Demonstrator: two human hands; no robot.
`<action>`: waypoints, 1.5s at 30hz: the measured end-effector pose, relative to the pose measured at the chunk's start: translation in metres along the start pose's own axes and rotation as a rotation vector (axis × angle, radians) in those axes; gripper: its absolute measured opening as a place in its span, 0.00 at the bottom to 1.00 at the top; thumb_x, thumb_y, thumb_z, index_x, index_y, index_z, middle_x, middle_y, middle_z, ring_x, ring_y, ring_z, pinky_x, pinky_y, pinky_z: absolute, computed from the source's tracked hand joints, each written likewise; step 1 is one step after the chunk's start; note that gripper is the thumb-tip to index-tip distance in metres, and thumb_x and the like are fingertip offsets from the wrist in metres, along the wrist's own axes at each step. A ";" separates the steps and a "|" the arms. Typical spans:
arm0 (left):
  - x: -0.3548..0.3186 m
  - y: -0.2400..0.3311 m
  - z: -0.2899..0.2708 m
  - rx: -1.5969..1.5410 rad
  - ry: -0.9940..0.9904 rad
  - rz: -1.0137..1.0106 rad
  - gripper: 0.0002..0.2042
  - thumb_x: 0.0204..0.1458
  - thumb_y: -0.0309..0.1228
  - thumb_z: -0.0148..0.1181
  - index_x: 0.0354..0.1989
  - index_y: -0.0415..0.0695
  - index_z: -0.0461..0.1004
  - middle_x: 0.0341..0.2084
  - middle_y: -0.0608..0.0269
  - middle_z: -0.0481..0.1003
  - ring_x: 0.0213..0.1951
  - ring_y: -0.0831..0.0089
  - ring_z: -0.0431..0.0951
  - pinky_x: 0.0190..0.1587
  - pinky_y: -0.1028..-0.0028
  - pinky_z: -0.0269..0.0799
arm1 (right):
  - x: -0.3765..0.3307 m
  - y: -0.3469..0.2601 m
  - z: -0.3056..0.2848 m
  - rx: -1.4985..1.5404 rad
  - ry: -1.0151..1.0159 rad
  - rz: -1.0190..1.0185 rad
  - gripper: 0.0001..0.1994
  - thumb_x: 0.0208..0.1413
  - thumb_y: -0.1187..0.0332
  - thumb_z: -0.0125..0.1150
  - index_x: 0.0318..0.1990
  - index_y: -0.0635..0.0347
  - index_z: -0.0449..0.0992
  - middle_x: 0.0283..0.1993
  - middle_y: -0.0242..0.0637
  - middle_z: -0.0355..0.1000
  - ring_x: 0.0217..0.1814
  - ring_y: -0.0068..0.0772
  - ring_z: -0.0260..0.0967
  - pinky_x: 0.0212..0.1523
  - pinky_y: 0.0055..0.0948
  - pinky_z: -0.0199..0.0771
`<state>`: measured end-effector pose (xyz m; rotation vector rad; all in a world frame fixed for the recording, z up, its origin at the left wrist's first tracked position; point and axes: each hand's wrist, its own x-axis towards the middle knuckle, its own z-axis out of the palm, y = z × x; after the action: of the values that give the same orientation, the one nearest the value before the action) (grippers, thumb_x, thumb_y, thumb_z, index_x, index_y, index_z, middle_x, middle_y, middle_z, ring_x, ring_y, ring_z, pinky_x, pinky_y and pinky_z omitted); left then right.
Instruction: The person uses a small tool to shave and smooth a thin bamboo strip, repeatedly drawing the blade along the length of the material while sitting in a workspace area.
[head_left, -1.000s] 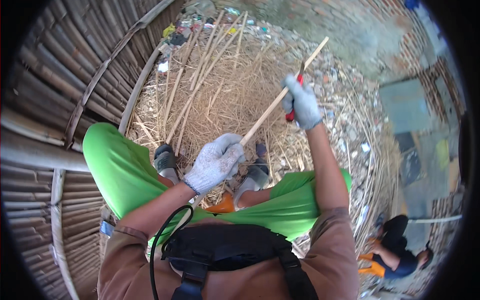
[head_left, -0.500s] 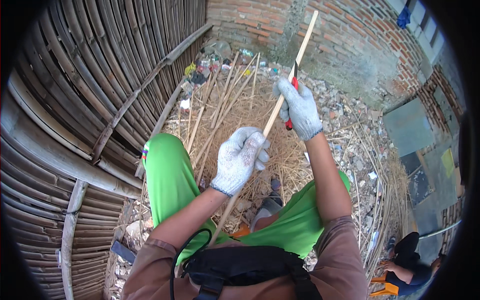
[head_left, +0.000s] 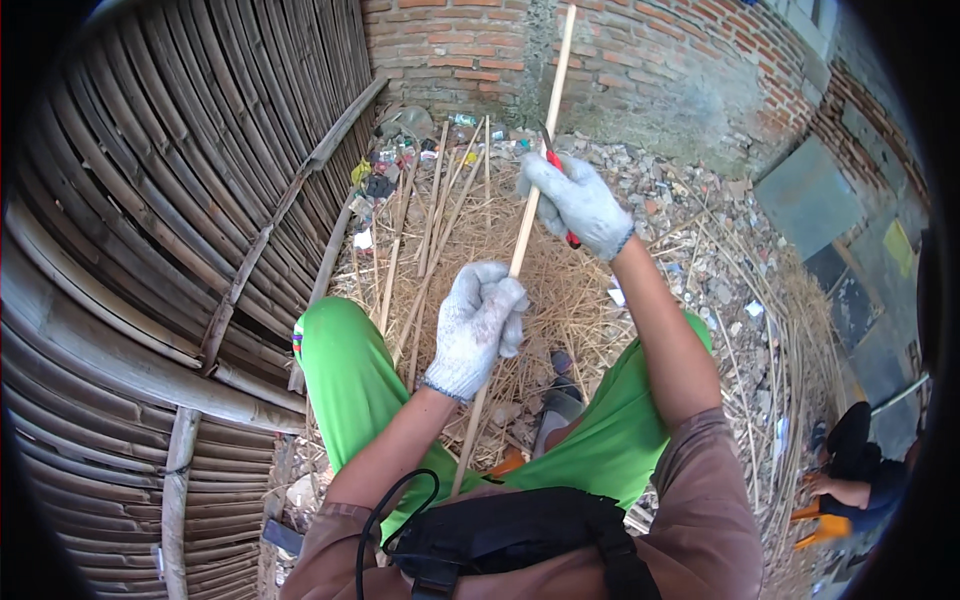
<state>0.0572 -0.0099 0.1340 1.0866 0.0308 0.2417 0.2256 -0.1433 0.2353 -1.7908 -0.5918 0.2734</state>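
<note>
A long pale bamboo strip [head_left: 556, 90] slants up and away from my lap, its far end in front of the brick wall. My left hand [head_left: 470, 330], in a whitish knit glove, is closed around its middle. Farther up, my gloved right hand [head_left: 585, 208] grips a red-handled knife [head_left: 553, 159] with a dark blade, which lies against the strip. The right thumb and fingers also close about the strip there. Part of the knife handle is hidden inside the glove.
Straw-like shavings [head_left: 560, 300] and several bamboo sticks [head_left: 435, 205] lie on the rubble between my green-clad knees. A bamboo-slat wall [head_left: 240, 180] stands at left, a brick wall [head_left: 450, 50] ahead. At lower right another person [head_left: 865, 475] sits by an orange stool [head_left: 825, 527].
The strip stands more upright, its far end shifted left. My right hand and the knife have moved left with it. Both hands keep their grip, and the whole view has shifted slightly.
</note>
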 end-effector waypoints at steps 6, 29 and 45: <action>0.009 0.001 -0.001 0.007 0.000 0.007 0.14 0.72 0.36 0.57 0.59 0.42 0.66 0.29 0.61 0.76 0.16 0.77 0.70 0.16 0.76 0.64 | -0.001 0.133 -0.078 -0.692 -0.190 0.023 0.27 0.70 0.41 0.62 0.49 0.60 0.83 0.31 0.34 0.80 0.26 0.22 0.74 0.28 0.28 0.76; 0.036 -0.056 -0.005 0.444 0.109 -0.103 0.21 0.64 0.36 0.72 0.59 0.39 0.74 0.30 0.65 0.80 0.14 0.85 0.67 0.14 0.80 0.58 | -0.066 0.095 -0.037 0.041 -0.616 0.207 0.28 0.72 0.61 0.55 0.77 0.54 0.69 0.47 0.31 0.83 0.27 0.20 0.75 0.31 0.25 0.80; 0.037 -0.039 -0.057 0.209 0.231 -0.248 0.21 0.59 0.25 0.73 0.59 0.37 0.73 0.33 0.64 0.81 0.14 0.84 0.67 0.14 0.80 0.60 | -0.051 0.133 -0.013 0.308 -0.668 0.303 0.32 0.72 0.59 0.59 0.80 0.57 0.62 0.52 0.38 0.84 0.28 0.18 0.75 0.32 0.22 0.80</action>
<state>0.0923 0.0302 0.0771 1.2453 0.4021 0.1412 0.2224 -0.2075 0.1073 -1.4647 -0.6897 1.1378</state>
